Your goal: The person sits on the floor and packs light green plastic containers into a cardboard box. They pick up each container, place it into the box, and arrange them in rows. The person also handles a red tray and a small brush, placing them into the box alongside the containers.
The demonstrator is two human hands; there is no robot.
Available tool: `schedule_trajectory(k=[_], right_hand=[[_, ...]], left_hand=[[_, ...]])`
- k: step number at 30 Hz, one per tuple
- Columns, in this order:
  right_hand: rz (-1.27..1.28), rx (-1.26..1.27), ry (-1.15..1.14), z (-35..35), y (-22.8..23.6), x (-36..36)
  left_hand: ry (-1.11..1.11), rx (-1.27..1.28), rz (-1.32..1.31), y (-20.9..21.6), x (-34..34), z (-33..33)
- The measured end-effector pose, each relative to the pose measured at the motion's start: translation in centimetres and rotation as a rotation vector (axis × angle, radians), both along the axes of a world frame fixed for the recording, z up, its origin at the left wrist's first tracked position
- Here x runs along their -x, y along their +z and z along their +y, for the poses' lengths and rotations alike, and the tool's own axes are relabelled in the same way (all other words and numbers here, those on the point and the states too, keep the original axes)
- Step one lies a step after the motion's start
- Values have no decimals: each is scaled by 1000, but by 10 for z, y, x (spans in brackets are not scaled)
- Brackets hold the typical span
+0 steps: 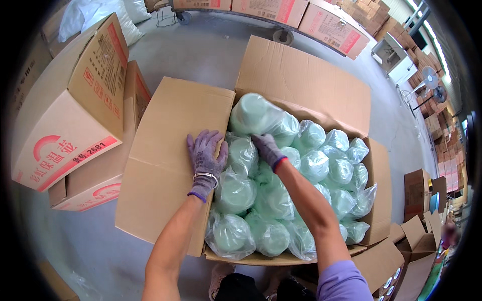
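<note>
In front of me an open cardboard carton [379,190] is packed with several pale green, round-ended containers, each in a clear plastic bag. My left hand [205,155], in a purple-grey glove, lies spread on the carton's left flap [160,150], with the thumb side by the carton's edge. My right hand [269,149], gloved alike, reaches in among the bags. Its fingers are closed at the lower side of a bagged green container [253,113] in the far left corner, which stands higher than its neighbours. That bag partly hides the fingertips. Another bagged container [242,155] lies beside my left hand.
Printed cartons [75,120] stand on the floor at left, close to the flap. Beyond the far flap [301,80], a wheeled trolley [283,36] bears more cartons. Smaller open boxes [416,238] sit at lower right. Fans [429,79] and stacked cartons line the right side.
</note>
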State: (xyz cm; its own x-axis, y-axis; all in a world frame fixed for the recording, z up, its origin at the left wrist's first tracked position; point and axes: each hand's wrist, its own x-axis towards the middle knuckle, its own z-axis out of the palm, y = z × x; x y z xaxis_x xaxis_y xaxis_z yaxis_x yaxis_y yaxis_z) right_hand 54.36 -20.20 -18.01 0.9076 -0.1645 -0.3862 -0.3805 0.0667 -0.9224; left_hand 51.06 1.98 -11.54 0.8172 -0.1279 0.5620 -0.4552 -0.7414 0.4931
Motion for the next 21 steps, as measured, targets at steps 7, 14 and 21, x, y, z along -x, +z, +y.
schedule_trajectory(k=[7,14,21], right_hand=[[3,395,-132,-38,-11,-6],[-205,509,161,14,133,93],[253,1407,-507,-274,152,385]], left_hand=[[-66,82,-40,4,-4,-21],[-129,518,221,4,1,37],[273,-42,51,56,108,215]])
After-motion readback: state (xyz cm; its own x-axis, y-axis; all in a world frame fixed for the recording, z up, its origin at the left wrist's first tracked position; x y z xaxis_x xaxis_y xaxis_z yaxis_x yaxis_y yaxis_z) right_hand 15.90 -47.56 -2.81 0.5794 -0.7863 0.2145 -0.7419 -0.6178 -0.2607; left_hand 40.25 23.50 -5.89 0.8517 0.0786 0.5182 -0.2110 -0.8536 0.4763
